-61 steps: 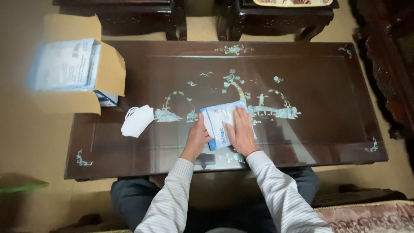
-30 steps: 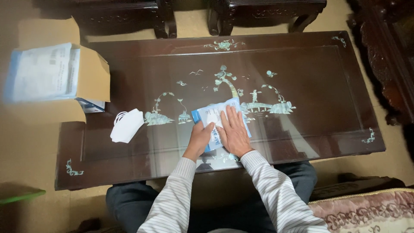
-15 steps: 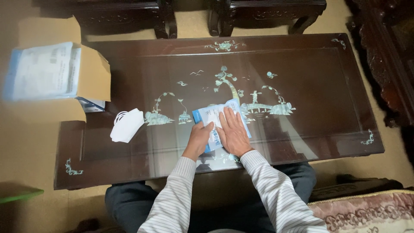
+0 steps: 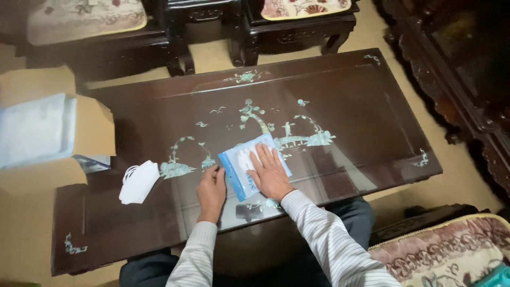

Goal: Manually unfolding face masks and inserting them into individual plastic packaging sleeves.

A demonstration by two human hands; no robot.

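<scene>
right hand (image 4: 271,175): flat, palm down, fingers spread on the blue-and-white flat packet (image 4: 254,166); pressing it, not gripping, nothing clenched.
left hand (image 4: 211,190): loosely curled, fingertips at the packet's left edge, touching only, nothing grasped; looks like I steady that edge so the packet can't slide on the glossy top.
packet position: lies flat on the near-middle of the dark lacquered table (image 4: 366,106), just below the inlaid tree and landscape motif (image 4: 255,119), turned a bit askew to the table edge.
packet contents: can't tell; see white through the clear part, probably a folded mask.
loose mask: white folded face mask (image 4: 138,182) lies on the table left of my left hand, well apart from the packet, ear loops bunched on top.
box: open cardboard box (image 4: 79,127) at the table's far left end, flaps out, within reach.
box contents: stack of pale blue-white flat packets (image 4: 34,130), fills the opening.
surroundings: dark carved chairs with cushions (image 4: 308,8) beyond the table, patterned cushion (image 4: 446,255) at my right.
</scene>
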